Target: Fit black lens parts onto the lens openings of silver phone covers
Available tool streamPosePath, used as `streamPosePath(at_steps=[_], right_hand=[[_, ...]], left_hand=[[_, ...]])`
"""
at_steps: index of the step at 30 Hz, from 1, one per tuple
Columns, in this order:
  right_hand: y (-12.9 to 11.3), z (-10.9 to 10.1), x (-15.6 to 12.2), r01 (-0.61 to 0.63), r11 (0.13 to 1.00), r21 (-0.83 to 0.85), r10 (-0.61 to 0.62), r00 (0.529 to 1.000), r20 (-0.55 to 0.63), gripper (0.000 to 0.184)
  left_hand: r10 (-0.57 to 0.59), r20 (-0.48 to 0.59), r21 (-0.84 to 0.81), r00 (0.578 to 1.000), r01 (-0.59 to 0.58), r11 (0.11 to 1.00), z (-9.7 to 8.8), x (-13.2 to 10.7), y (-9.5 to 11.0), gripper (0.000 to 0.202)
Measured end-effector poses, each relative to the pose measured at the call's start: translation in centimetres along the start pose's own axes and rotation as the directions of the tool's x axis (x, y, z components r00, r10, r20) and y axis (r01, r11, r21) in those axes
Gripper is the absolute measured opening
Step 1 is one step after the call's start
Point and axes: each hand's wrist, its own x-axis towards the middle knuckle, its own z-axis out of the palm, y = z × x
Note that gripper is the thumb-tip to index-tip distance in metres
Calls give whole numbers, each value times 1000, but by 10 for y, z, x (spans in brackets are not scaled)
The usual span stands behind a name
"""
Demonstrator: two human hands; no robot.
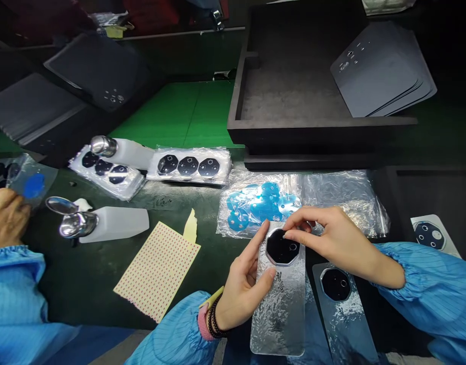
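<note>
a person in blue, cuffed sleeves (419, 289) is working at a dark surface (206, 268). a silvery, textured rectangular panel with rounded corners (278, 319) is lying between the two hands, its long axis running almost straight away from the body. near its far end, a glossy black octagonal disc with a shiny rim (280, 248) is sitting in the panel.

the left hand (242, 291) is grasping the panel along its left edge, the index finger stretching up beside the disc and the thumb resting just below it. the right hand (327, 235) is reaching across from the right, thumb and index fingertips pinching together at the disc's upper right; whether they are gripping something thin, i cannot tell. of the two, the right hand is pressing closer to the disc, which is lying to its left.

a second silvery panel (350, 329) is lying just right of the first. beyond them, a clear bag of bright blue discs (222, 227) is resting, and a co-worker's hand (7, 218) is showing at far left.
</note>
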Motion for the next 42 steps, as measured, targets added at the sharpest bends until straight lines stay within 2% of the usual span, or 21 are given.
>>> streamPosePath(at_steps=[4, 10, 26, 33, 36, 42], right_hand=[[1, -1, 1, -15, 1000, 14, 15, 1000, -14, 11], [0, -1, 1, -30, 1000, 6, 30, 999, -17, 11], [1, -1, 0, -34, 998, -55, 32, 999, -22, 13], [1, -2, 0, -35, 999, -15, 35, 999, -11, 12], [1, -2, 0, -32, 999, -34, 31, 999, -3, 13], [2, -2, 0, -41, 998, -45, 41, 999, 1, 14]], left_hand=[[3, -13, -36, 1000, -3, 999, -1, -1, 1, 58], [-55, -22, 13, 998, 56, 998, -2, -3, 1, 57], [-80, -11, 26, 997, 80, 996, -1, -4, -2, 58], [-3, -18, -33, 1000, 2, 999, 2, -2, 0, 59], [-7, -15, -61, 1000, 6, 998, 3, -1, 2, 61], [18, -14, -30, 1000, -18, 999, 3, -1, 2, 61]])
